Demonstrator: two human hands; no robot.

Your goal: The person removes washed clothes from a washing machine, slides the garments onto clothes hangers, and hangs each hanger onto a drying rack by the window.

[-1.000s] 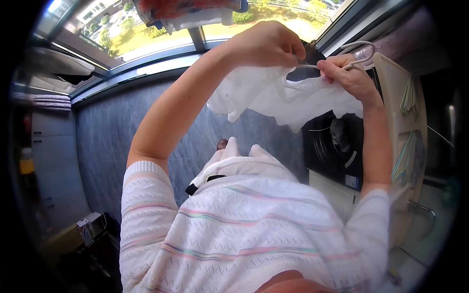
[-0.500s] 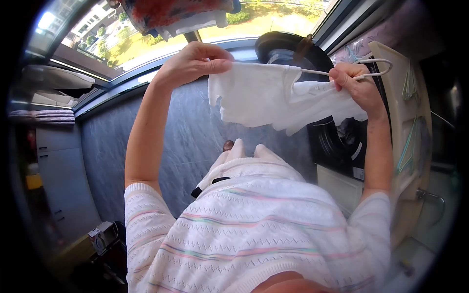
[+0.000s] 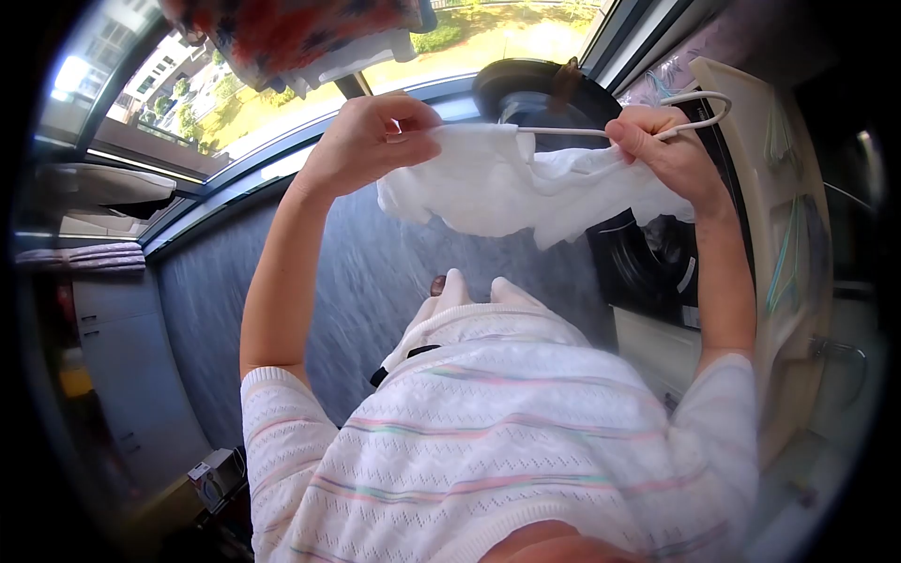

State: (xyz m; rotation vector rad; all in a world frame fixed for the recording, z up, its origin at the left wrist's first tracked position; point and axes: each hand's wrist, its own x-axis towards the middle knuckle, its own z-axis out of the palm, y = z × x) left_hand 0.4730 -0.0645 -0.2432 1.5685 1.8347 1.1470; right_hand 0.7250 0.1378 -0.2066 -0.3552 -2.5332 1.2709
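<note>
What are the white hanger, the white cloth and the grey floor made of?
Hanger: probably smooth plastic or coated wire, since it's thin, rounded and evenly white.
Cloth: soft, matte, thin fabric, maybe cotton; it droops and wrinkles.
Floor: perhaps smooth stone-look tile, from its pale streaks.

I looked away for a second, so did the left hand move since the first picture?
Yes, the left hand moved left, closer to the upright window post.

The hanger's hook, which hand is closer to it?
Right. The right hand grips the white hanger next to its hook. The left hand is farther away, holding the white cloth near the hanger's opposite end.
</note>
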